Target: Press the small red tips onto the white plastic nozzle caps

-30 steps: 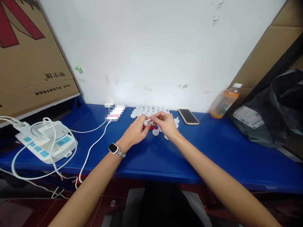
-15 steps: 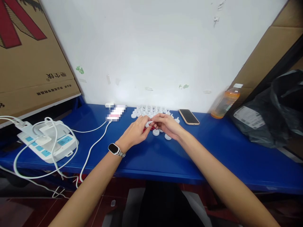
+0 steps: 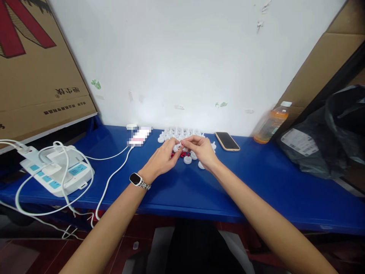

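My left hand [image 3: 163, 159] is closed around a small white plastic nozzle cap [image 3: 176, 148], gripped between thumb and fingers. Right beside it, my right hand [image 3: 202, 149] is pinched at the cap's narrow tip; anything tiny between those fingertips is too small to make out. Small red pieces [image 3: 184, 155] lie in a pile on the table just under both hands. More white caps [image 3: 187, 160] rest loose around that pile. Behind the hands, several similar white caps [image 3: 176, 132] stand grouped with spouts upward, partly hidden by my fingers.
On the blue table [image 3: 182, 190], a phone [image 3: 227, 141] lies to the right, near an orange drink bottle [image 3: 271, 123] and a dark plastic bag [image 3: 316, 140]. At left are a power strip [image 3: 61, 171] with looping white cables and a cardboard box [image 3: 42, 76]. A white wall [image 3: 182, 57] rises behind.
The white cap has tilted more upright in my left hand. My right fingertips have shifted slightly up at its tip, and more of the red pile shows between the hands.
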Action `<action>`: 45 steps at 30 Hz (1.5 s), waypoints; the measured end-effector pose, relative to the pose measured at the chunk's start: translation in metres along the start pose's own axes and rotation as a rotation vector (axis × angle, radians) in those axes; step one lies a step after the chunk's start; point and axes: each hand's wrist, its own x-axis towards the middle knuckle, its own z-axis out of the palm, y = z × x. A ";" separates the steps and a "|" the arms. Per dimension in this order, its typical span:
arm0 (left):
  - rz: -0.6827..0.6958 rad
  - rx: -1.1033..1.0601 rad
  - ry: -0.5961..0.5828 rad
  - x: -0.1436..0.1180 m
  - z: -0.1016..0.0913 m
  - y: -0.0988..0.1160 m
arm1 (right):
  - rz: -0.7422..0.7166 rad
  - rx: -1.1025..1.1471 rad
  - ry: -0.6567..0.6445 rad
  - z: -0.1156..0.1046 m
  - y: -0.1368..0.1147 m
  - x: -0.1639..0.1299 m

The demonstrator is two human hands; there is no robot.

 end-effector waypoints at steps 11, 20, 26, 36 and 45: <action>-0.025 -0.079 0.011 0.001 0.003 -0.001 | -0.330 -0.343 0.265 0.014 0.017 -0.012; -0.005 -0.122 -0.031 0.000 0.001 0.001 | -0.262 -0.257 0.096 0.009 0.015 -0.008; 0.024 -0.080 -0.001 0.000 0.001 -0.010 | -0.220 -0.290 -0.038 -0.012 0.010 -0.001; -0.041 0.090 0.150 0.007 -0.008 -0.044 | -0.347 -0.991 -0.351 -0.019 0.004 -0.013; -0.068 0.097 0.108 0.007 -0.006 -0.048 | -0.301 -1.139 -0.191 -0.031 0.006 -0.005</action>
